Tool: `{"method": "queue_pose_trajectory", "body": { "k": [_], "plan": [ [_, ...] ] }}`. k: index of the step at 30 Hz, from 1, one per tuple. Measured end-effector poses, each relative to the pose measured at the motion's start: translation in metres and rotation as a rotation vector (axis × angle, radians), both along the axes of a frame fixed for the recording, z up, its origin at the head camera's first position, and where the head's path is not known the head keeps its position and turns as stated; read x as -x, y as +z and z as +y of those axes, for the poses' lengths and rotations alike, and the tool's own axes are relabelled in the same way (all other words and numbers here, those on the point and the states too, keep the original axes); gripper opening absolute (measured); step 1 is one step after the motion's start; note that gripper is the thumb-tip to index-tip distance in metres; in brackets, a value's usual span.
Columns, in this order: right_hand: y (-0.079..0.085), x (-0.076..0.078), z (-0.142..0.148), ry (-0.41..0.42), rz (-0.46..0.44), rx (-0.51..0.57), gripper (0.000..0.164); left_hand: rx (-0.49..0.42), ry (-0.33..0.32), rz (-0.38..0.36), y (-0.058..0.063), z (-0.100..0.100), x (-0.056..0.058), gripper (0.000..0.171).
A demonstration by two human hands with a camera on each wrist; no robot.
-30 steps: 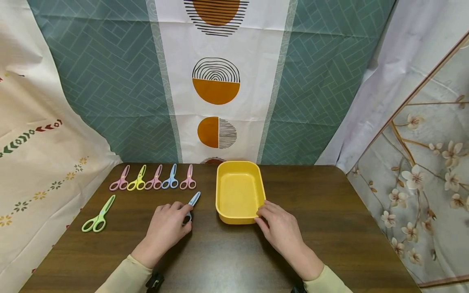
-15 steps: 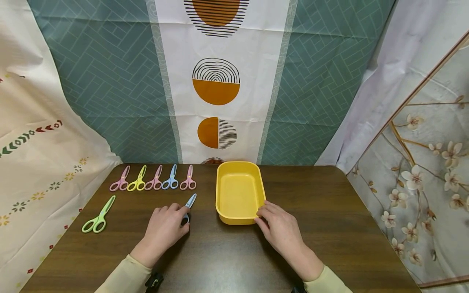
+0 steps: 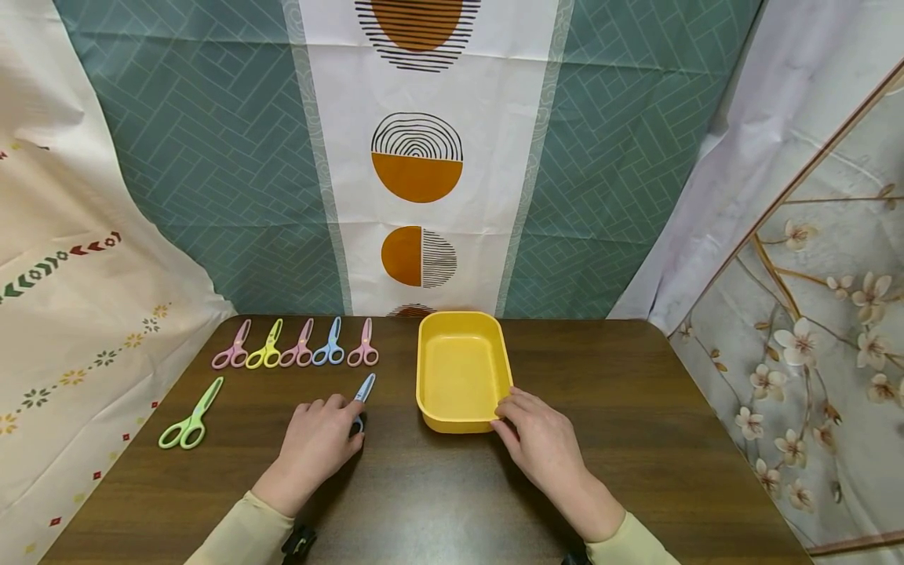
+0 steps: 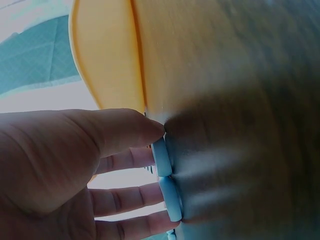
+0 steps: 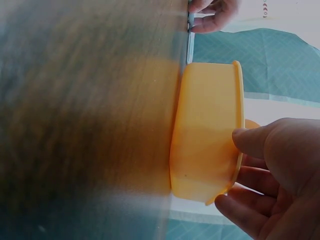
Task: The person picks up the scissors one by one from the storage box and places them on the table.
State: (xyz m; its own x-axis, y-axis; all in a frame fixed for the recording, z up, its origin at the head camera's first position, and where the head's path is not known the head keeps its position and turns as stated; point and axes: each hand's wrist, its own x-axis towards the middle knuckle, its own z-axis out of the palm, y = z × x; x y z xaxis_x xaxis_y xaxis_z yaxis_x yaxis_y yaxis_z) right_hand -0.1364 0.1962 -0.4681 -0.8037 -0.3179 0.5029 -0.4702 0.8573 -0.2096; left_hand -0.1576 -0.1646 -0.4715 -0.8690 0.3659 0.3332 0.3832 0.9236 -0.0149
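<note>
My left hand (image 3: 319, 437) holds a pair of blue scissors (image 3: 363, 388) by the handles, left of the yellow bin. In the left wrist view, thumb and fingertips lie about the blue handle loops (image 4: 171, 199), close to the tabletop; the hand covers part of them in the head view. The scissors' blades point away and slightly right. My right hand (image 3: 542, 436) grips the near right corner of the yellow plastic bin (image 3: 421, 377). Its thumb (image 5: 248, 141) presses the near wall by the rim, with fingers along the right side. The bin stands upright with nothing inside.
Along the back left edge several scissors lie in a row: pink (image 3: 230, 355), yellow (image 3: 264, 355), pink (image 3: 297, 353), blue (image 3: 329, 351) and pink (image 3: 363, 353). Green scissors (image 3: 187, 428) lie at the left. Patterned curtains border the brown table (image 3: 636, 392).
The blue scissors in my left hand have shifted slightly left and toward me, turning a little, and the left hand has moved slightly with them. My right hand and the bin stay in place.
</note>
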Motion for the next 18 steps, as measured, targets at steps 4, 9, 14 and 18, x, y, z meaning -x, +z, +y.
{"method": "queue_pose_trajectory", "body": {
  "k": [4, 9, 14, 18],
  "plan": [
    [0.0, 0.0, 0.0, -0.003, 0.001, -0.001, 0.016, 0.004, 0.005, -0.022, 0.002, 0.001, -0.001, 0.034],
    [0.0, 0.0, 0.0, 0.0, 0.0, 0.004, 0.016, 0.003, 0.008, -0.04, 0.005, 0.001, -0.003, 0.037],
    [0.001, 0.0, 0.0, 0.0, -0.001, 0.003, 0.015, 0.02, 0.012, -0.078, 0.01, 0.004, -0.009, 0.037],
    [0.0, 0.0, 0.001, -0.002, 0.001, 0.009, 0.013, 0.043, -0.005, -0.094, 0.011, 0.005, -0.015, 0.04]
  ]
}}
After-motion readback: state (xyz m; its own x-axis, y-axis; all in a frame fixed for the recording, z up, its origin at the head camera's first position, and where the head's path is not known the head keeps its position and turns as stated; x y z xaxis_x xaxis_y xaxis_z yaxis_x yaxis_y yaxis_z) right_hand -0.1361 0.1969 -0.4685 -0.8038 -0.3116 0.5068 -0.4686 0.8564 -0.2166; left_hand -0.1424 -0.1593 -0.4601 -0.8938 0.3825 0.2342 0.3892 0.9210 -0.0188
